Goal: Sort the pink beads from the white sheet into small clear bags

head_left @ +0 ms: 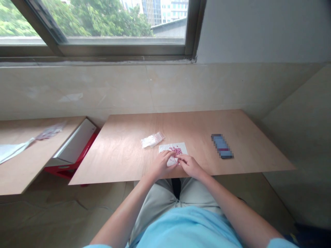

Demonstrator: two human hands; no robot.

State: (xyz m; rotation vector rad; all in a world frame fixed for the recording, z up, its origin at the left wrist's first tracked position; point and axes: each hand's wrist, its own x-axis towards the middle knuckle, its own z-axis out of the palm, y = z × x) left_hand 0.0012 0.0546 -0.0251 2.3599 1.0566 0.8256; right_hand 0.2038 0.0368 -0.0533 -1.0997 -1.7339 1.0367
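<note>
A small white sheet [183, 146] lies near the front of the wooden table, with many small pink-red beads [177, 150] loosely heaped on it. Over the sheet's left part, my left hand [164, 162] has its fingers curved, their tips meeting those of my right hand. My right hand [189, 164] comes in from the other side, thumb and fingers pinched together. Whatever lies between the fingertips is too small to make out. Just behind my left hand rests a clear plastic bag [152, 140] with whitish contents.
A phone [222, 146], blurred by pixels, lies to the right on the table [196, 127]. At the left stands another table [18, 172] with papers and a plastic bag. A white box [74, 144] on a red stool [64, 170] fills the gap between them.
</note>
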